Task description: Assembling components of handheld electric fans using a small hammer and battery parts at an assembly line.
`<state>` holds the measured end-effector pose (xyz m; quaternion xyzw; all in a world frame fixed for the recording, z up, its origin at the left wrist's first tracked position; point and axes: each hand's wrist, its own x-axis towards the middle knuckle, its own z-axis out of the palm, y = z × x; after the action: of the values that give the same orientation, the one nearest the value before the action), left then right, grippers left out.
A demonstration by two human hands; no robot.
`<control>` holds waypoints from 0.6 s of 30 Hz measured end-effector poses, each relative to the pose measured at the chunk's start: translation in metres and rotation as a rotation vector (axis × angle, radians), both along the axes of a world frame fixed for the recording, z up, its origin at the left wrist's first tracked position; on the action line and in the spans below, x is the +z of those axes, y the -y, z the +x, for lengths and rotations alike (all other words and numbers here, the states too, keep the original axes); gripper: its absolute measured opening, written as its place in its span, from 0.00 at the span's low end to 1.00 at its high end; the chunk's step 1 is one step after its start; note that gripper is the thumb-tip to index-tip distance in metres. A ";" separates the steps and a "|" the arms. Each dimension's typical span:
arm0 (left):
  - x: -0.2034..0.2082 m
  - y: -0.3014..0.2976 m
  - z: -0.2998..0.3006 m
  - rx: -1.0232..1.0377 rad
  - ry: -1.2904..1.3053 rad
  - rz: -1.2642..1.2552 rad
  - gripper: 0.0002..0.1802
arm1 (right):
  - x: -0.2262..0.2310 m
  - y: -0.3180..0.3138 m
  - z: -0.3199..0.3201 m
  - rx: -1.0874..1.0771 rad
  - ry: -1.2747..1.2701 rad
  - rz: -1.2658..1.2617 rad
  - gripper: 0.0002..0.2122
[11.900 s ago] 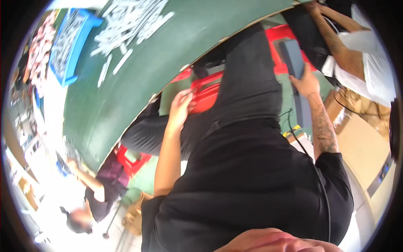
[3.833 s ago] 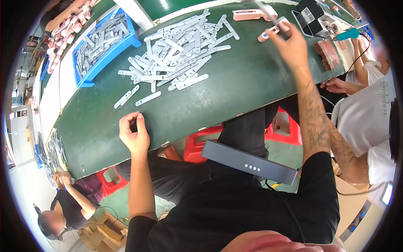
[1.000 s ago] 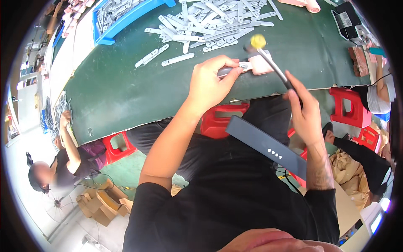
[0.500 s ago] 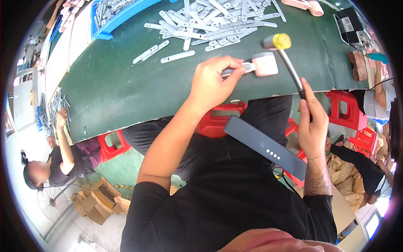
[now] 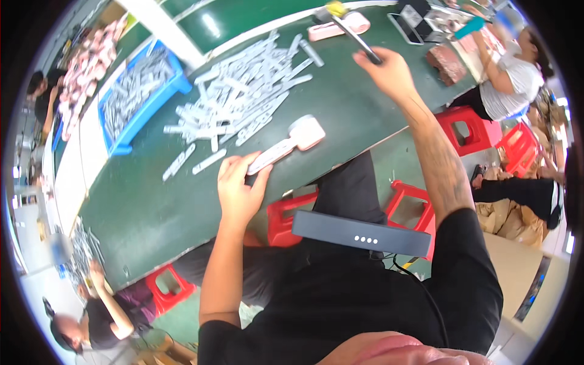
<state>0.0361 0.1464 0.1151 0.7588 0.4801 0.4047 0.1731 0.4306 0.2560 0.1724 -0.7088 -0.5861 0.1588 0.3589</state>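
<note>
i'm pinching a flat, stiff metal strip (image 5: 272,157) against the pink block (image 5: 307,132) on the green table (image 5: 152,207) with my left hand (image 5: 238,191), right hand (image 5: 389,73) gripping the light mallet (image 5: 350,27) by its handle.

On the table (image 5: 152,207), the strip pile (image 5: 243,91) lies behind the pad (image 5: 307,132), the tray (image 5: 137,100) to its left.

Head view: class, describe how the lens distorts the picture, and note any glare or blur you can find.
Head view: the green table's straight edge bows into a curve; black corners ring the round image; a bright glare spot sits on the far green surface; the raised mallet in the right hand looks slightly smeared.
</note>
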 end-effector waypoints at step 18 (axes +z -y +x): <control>-0.018 -0.032 -0.005 0.079 -0.051 -0.089 0.18 | -0.036 -0.151 0.030 -0.398 -0.005 0.146 0.35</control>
<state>0.0307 0.1787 0.0969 0.7409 0.5313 0.3701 0.1785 0.4608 0.4071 0.1366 -0.7824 -0.4437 0.0435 0.4349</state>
